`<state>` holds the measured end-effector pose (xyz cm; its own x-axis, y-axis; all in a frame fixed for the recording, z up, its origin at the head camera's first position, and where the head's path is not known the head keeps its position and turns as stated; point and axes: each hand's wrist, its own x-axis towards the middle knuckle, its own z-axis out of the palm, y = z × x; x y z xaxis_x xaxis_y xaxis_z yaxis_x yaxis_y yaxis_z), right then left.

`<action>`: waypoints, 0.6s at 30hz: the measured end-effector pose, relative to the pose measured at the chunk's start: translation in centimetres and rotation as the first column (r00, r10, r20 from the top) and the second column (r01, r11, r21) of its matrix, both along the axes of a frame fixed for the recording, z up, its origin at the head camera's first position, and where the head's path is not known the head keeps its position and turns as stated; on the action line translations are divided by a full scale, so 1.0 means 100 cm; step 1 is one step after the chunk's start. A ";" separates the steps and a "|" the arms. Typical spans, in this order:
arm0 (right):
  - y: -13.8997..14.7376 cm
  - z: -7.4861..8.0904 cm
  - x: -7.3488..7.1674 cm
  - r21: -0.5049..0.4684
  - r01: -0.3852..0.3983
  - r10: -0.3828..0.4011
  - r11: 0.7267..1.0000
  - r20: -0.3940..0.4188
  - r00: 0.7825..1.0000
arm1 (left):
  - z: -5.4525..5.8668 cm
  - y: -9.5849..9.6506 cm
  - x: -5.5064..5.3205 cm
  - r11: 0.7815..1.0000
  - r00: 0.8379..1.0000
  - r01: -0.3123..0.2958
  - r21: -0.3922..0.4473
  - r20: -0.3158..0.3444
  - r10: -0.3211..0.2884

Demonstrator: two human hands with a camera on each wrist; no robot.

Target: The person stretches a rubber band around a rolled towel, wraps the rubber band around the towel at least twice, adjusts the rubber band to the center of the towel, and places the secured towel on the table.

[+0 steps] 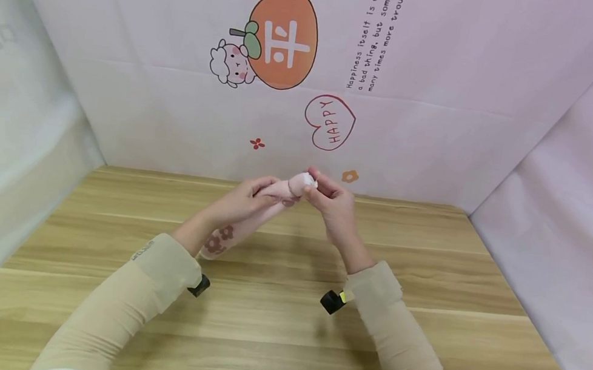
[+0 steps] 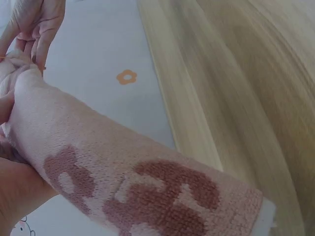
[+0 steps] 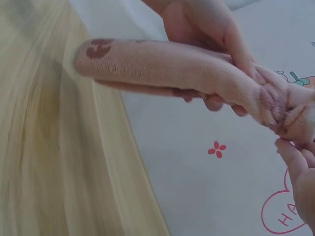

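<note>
A pink towel (image 1: pixel 248 222) with dark red flower shapes is rolled into a long tube, held slanting above the table. My left hand (image 1: pixel 242 200) grips it toward its upper end, thumb on top and fingers beneath, as the right wrist view shows. A thin band (image 1: pixel 290 188) circles the roll just past the left thumb, where the cloth (image 3: pixel 269 103) bunches into creases. Beyond it the tip is pale and bulges out. My right hand (image 1: pixel 337 205) pinches that tip between thumb and fingers. The lower end, with its white edge (image 2: pixel 266 219), hangs free toward the left forearm.
Beneath the hands lies a wood-grain table (image 1: pixel 259 321). A white printed cloth backdrop (image 1: pixel 174 104) rises at its far edge, and white cloth walls (image 1: pixel 577 180) flank both sides. Small black cameras (image 1: pixel 332 302) stick out from the cuffs.
</note>
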<state>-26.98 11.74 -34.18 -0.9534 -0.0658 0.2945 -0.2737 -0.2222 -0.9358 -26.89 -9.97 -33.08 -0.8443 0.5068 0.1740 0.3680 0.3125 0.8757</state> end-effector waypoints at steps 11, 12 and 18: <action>0.014 0.002 -0.003 0.398 -0.140 0.122 0.907 0.071 0.990 | 0.002 -0.004 0.003 0.977 0.998 0.010 -0.215 -0.064 -0.025; 0.015 0.002 -0.003 0.408 -0.155 0.133 0.900 0.082 0.988 | 0.003 -0.004 0.004 0.975 0.999 0.008 -0.222 -0.045 -0.019; 0.017 0.002 -0.007 0.437 -0.242 0.196 0.866 0.149 0.969 | -0.001 -0.003 0.005 0.969 1.000 -0.010 -0.245 -0.020 0.005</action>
<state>-27.65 13.49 -33.98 -0.9209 -0.3790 0.0906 -0.1708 0.1836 -0.9680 -26.39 -10.26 -33.21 -0.8458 0.5300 0.0616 0.3813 0.5196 0.7646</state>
